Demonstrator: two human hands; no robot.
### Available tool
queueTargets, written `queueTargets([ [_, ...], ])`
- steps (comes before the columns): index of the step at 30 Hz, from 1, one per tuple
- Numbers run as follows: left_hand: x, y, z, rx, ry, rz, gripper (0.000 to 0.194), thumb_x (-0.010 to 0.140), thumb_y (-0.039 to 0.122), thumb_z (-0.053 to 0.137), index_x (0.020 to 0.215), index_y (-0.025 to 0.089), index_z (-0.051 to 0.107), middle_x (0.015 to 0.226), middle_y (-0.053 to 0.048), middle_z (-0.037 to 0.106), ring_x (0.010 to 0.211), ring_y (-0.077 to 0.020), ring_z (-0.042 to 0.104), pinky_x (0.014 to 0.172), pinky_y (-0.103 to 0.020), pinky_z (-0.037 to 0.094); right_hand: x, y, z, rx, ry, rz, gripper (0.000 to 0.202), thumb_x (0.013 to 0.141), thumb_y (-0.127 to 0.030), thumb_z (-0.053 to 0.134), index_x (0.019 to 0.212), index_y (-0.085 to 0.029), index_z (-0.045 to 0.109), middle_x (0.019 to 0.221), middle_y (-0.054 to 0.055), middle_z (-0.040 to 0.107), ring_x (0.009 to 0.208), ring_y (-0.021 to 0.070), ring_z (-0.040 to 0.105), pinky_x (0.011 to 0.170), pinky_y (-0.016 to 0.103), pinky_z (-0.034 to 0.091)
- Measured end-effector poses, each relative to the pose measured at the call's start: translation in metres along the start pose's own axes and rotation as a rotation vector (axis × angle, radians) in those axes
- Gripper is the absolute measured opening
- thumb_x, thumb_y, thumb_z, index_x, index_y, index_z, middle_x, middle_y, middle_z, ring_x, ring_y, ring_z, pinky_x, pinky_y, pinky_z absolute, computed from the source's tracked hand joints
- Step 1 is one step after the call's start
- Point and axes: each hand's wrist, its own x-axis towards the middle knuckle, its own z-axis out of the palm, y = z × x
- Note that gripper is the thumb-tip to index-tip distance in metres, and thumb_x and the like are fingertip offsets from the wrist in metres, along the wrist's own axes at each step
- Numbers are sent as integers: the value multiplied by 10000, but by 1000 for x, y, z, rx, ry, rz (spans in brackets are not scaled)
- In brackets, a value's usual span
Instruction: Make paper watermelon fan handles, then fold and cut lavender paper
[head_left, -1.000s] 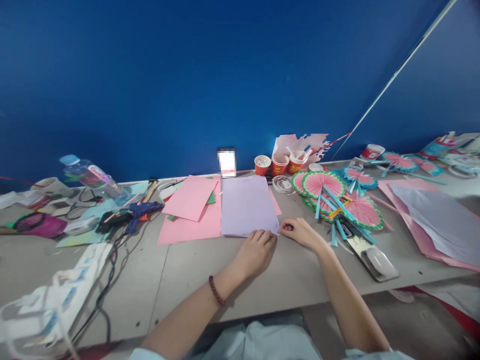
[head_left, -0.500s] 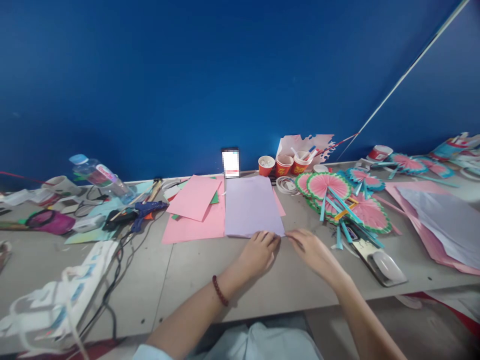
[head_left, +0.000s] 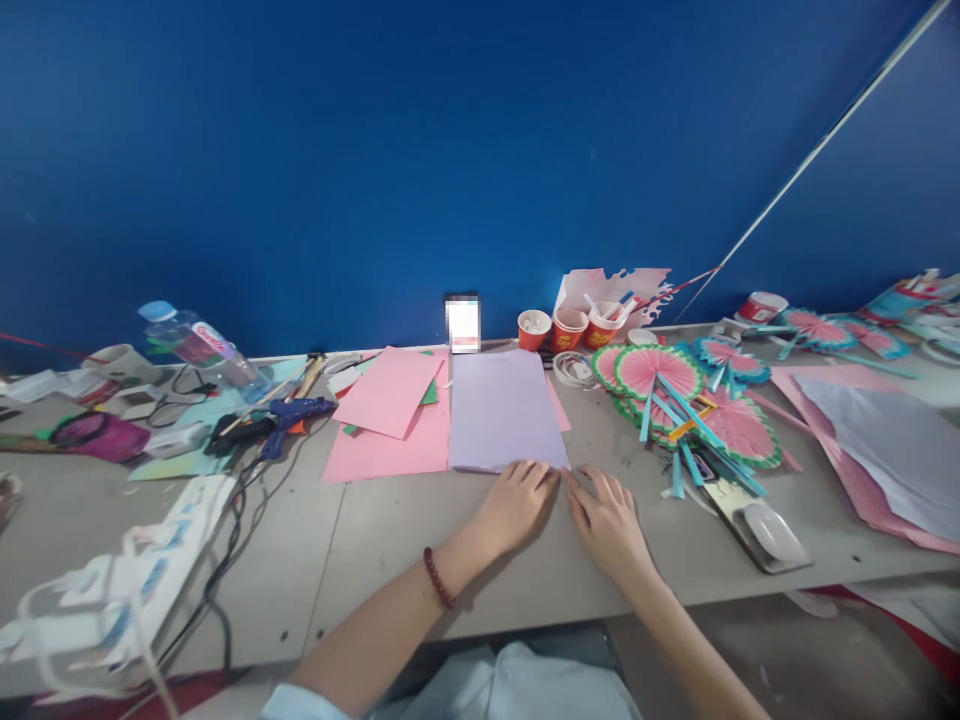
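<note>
A sheet of purple paper [head_left: 504, 412] lies flat in front of me, over pink paper. My left hand [head_left: 523, 505] is at its near edge, fingers together and bent over the edge, with the thumb out of sight. At the near right corner, my right hand [head_left: 609, 520] touches the paper with its index finger. Its other fingers are stretched out and slightly apart on the table. The near edge of the sheet looks slightly raised beside my left fingers. A smaller pink sheet [head_left: 390, 392] overlaps the larger pink sheet [head_left: 386, 460] on the left.
Folded paper fans [head_left: 657, 374], a phone with a mouse [head_left: 776, 532] on it, and grey sheets [head_left: 885, 440] lie to the right. Red paper cups [head_left: 534, 330] and a lit phone [head_left: 464, 327] stand behind. Leftward are a glue gun [head_left: 296, 418], bottle [head_left: 214, 350] and power strip [head_left: 142, 580].
My right hand has turned and come in closer to my left, its index finger now on the paper's corner. My left hand has stayed at the near edge.
</note>
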Motion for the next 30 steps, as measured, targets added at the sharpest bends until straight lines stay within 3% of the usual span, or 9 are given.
queueTargets([
  [10, 1, 2, 1, 35, 9, 11, 318, 918, 175, 427, 1227, 118, 478, 1120, -78, 575, 1026, -193, 518, 934, -325, 411, -2, -2, 4, 39, 56, 51, 342, 920, -243, 396, 1154, -174, 635, 1147, 129, 595, 1030, 272, 522, 861, 408, 428],
  [14, -2, 4, 9, 82, 34, 8, 326, 910, 131, 417, 1223, 75, 488, 1145, -96, 578, 1073, -197, 518, 1005, -342, 370, -2, -1, 5, 28, 54, 37, 335, 921, -242, 399, 1151, -164, 630, 1142, 130, 601, 1028, 275, 526, 862, 410, 426],
  [20, -3, 5, 14, 66, 24, -13, 280, 906, 109, 402, 1153, 104, 533, 1136, -100, 585, 1049, -191, 541, 958, -327, 412, -2, -1, 9, 105, 76, -23, 369, 921, -220, 370, 1207, -154, 594, 1166, 135, 606, 1091, 268, 528, 920, 429, 436],
  [24, 0, 6, 9, 35, 25, -33, 258, 900, 114, 415, 1126, 108, 538, 1094, -93, 595, 1005, -193, 545, 905, -325, 435, 0, -1, 8, 174, 6, -159, 397, 932, -202, 360, 1293, -174, 522, 1261, 97, 576, 1177, 218, 507, 1028, 402, 384],
  [30, -2, 2, -9, -26, -1, -52, 285, 871, 237, 483, 1118, 108, 545, 1029, -93, 587, 980, -219, 520, 861, -334, 430, 3, -5, 1, 127, -53, -153, 405, 929, -195, 357, 1306, -179, 505, 1239, 92, 591, 1152, 220, 527, 1047, 453, 354],
])
